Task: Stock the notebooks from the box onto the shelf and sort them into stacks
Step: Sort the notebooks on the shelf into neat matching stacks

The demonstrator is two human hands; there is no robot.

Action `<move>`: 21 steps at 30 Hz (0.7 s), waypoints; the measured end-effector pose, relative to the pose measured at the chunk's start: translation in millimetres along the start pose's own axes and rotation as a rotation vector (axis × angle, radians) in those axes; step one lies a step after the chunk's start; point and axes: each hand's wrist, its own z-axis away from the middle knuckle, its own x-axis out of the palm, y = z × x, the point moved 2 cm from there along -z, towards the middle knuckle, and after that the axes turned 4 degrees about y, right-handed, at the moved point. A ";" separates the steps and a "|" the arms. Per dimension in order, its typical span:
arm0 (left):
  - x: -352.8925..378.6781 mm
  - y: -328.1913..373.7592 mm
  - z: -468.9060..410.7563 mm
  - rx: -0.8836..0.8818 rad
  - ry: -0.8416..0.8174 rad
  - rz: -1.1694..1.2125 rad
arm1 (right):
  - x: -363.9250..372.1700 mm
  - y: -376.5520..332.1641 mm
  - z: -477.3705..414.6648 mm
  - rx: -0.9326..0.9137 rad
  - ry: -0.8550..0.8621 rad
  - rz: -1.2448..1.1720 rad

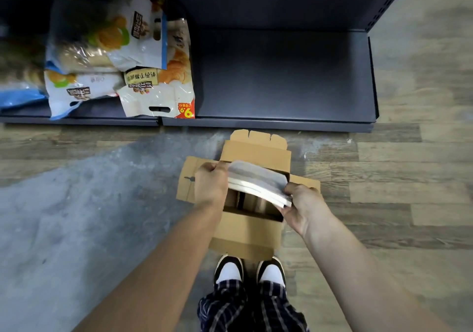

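Seen from above, at the foot of a dark store shelf [281, 76]. Bent over an open cardboard box [245, 232] on the floor, just short of the shelf's front edge, flaps spread to the left, to the right and toward the shelf. Holding a thin stack of notebooks [258, 182] above the box's opening, tilted, higher at the left end and lower at the right. Gripped at both ends: left hand [211, 183] curled round the stack's left edge, fingers wrapped over the top; right hand [304, 209] clamped on the near right corner, thumb on the grey cover, fingers underneath. Spanning the gap between the two grips, lifted clear of the box walls, pale page edges turned to the camera. Under the stack, brown shapes inside the box, too dim to make out. Toward the shelf's left end, piled snack bags [120, 58], one reaching the front edge with a red price tag at its corner. At the box's near side, black shoes [229, 271] and checked trousers [230, 303]
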 end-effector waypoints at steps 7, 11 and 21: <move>-61.7 72.3 81.9 0.080 -0.005 0.078 | -4.0 -44.4 110.3 0.027 -0.163 0.063; -98.0 131.2 135.6 0.112 -0.125 0.188 | -2.3 -82.0 192.8 0.038 -0.306 0.026; -178.1 262.6 265.4 0.414 -0.308 0.141 | -17.4 -158.1 368.4 -0.254 -0.448 0.035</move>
